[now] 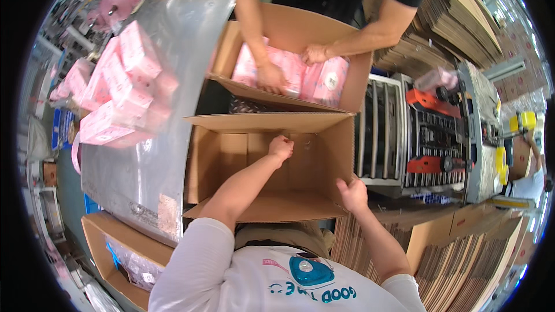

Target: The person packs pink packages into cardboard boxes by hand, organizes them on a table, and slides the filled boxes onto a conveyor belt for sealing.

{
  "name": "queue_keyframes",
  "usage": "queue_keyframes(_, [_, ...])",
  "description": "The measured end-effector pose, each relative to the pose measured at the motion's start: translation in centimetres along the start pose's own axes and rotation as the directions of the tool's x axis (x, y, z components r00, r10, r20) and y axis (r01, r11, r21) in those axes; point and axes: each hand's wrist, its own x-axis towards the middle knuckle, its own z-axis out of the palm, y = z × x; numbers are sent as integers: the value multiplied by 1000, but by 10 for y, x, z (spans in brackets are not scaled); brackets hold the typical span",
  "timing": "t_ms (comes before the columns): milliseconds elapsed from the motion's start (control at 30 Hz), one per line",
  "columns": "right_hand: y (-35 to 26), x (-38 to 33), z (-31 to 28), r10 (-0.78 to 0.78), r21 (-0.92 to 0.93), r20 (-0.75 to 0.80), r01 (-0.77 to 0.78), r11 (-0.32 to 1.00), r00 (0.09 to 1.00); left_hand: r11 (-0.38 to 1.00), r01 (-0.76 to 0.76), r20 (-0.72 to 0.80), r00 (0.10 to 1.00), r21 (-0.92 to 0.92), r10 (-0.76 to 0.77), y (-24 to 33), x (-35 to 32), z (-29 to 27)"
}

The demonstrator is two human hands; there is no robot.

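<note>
An open brown cardboard box stands in front of me with nothing visible inside. My left hand reaches down into it as a closed fist against the far inner wall. My right hand grips the box's near right corner at the rim. Beyond it, a second open cardboard box holds pink packages; another person's two hands press on those packages.
A shiny metal table at left carries a stack of pink packages. A roller conveyor with a box-taping machine stands at right. Flat cardboard stacks lie at lower right and upper right. A box with plastic bags sits lower left.
</note>
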Motion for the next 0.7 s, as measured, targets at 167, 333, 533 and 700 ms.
queue_keyframes(167, [20, 2, 3, -3, -7, -87, 3, 1000, 996, 954, -193, 3, 980, -229, 199, 58, -45, -31])
queue_keyframes(333, [13, 5, 1, -68, -14, -51, 68, 998, 996, 960, -276, -163, 950, -41, 266, 76, -105, -155])
queue_keyframes(533, [8, 13, 1, 7, -16, -35, -8, 1000, 999, 677, -231, 91, 967, 699, 237, 4, -76, -173])
queue_keyframes(700, [20, 17, 5, 33, 72, -56, -29, 997, 998, 267, -381, 311, 912, 885, 268, -86, 39, -95])
